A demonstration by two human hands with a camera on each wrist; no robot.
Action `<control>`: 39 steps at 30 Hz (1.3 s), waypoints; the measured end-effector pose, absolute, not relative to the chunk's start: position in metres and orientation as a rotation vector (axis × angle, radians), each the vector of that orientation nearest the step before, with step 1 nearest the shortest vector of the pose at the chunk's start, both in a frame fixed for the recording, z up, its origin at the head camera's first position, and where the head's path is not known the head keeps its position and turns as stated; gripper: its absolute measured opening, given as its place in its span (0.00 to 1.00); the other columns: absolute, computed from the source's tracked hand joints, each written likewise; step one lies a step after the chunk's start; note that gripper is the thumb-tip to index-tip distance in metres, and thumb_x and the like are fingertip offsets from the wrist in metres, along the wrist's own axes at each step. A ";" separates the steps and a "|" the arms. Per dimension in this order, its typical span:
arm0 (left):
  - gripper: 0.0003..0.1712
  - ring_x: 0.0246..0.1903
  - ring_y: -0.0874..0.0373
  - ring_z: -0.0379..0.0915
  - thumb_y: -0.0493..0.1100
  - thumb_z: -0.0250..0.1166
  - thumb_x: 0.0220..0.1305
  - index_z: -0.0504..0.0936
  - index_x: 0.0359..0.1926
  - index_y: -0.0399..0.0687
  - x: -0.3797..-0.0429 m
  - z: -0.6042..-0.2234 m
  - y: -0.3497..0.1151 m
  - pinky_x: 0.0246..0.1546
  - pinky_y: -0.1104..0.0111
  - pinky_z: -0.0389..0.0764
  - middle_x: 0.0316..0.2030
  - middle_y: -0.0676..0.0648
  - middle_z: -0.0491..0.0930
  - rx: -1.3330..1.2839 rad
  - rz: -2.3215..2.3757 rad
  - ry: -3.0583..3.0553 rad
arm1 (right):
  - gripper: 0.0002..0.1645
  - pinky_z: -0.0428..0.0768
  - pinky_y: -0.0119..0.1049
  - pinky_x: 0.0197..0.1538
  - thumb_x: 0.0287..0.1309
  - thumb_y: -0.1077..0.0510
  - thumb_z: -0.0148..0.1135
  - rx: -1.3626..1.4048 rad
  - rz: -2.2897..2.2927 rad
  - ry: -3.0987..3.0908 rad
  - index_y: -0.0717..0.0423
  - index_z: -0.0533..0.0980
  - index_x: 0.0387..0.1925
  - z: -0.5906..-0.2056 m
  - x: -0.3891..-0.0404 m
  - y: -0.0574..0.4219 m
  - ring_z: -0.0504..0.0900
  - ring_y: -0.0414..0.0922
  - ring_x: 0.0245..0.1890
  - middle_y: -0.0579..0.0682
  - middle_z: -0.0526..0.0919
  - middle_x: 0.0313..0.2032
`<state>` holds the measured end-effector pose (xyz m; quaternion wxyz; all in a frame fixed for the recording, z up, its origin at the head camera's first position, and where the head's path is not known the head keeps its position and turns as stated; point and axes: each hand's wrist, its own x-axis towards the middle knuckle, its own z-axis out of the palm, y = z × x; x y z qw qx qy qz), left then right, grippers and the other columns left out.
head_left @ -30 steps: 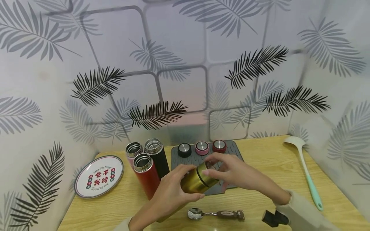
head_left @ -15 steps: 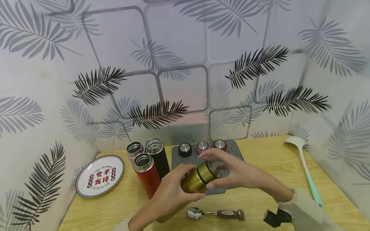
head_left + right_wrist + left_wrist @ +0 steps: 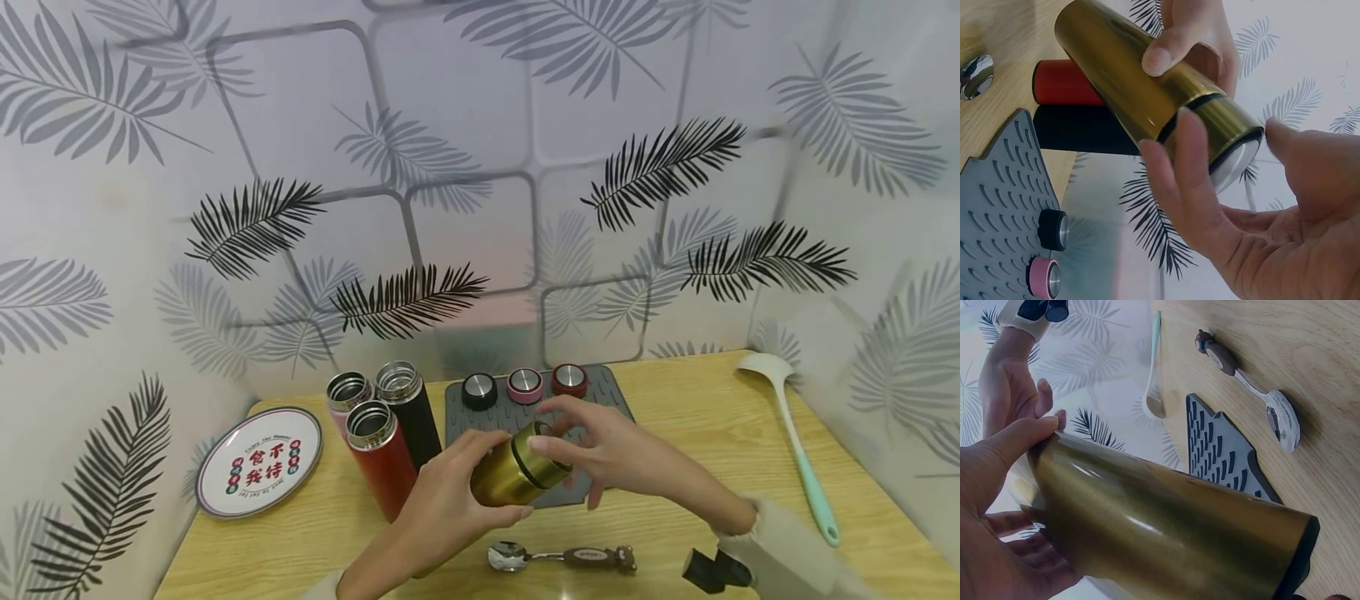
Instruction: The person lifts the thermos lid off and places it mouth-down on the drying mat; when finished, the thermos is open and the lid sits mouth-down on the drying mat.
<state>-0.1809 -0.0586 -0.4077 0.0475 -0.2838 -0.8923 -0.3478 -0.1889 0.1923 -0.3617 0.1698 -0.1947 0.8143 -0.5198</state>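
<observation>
A gold thermos bottle is held tilted above the table, its lid end up and to the right. My left hand grips its body, the thumb lying along the near side. At the upper end, my right hand has its fingers and thumb around the gold lid, which sits on the bottle above a dark ring. In the right wrist view the thumb meets the lid's rim, with two fingers on the opposite side. The left wrist view shows the bottle's gold body close up.
Three lidless bottles, red, black and pink, stand at left beside a white plate. Black, pink and dark red lids sit on a grey mat. A spoon lies in front, a ladle at right.
The right hand's fingers spread off the lid half a second ago, baring its top, and now close around it again. The left hand keeps its grip, and the bottle stays nearly in place.
</observation>
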 end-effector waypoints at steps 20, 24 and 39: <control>0.41 0.44 0.62 0.77 0.59 0.82 0.52 0.78 0.65 0.55 -0.182 -0.410 -0.060 0.41 0.71 0.80 0.54 0.57 0.80 -0.860 -1.083 -2.718 | 0.26 0.87 0.44 0.53 0.67 0.60 0.69 -0.995 -1.538 2.216 0.57 0.74 0.64 -0.368 -0.200 0.196 0.81 0.58 0.57 0.60 0.77 0.61; 0.41 0.44 0.62 0.77 0.60 0.82 0.52 0.79 0.65 0.55 -0.182 -0.410 -0.060 0.41 0.71 0.80 0.54 0.56 0.80 -0.850 -1.080 -2.716 | 0.31 0.87 0.46 0.52 0.71 0.52 0.67 -0.865 -1.489 2.374 0.54 0.71 0.70 -0.368 -0.198 0.193 0.82 0.57 0.58 0.60 0.77 0.64; 0.42 0.46 0.61 0.79 0.57 0.83 0.51 0.79 0.65 0.54 -0.187 -0.408 -0.063 0.44 0.69 0.82 0.54 0.56 0.82 -0.885 -1.255 -2.657 | 0.30 0.88 0.40 0.50 0.62 0.58 0.75 -1.014 -1.475 2.366 0.52 0.76 0.64 -0.354 -0.195 0.202 0.82 0.54 0.58 0.58 0.76 0.64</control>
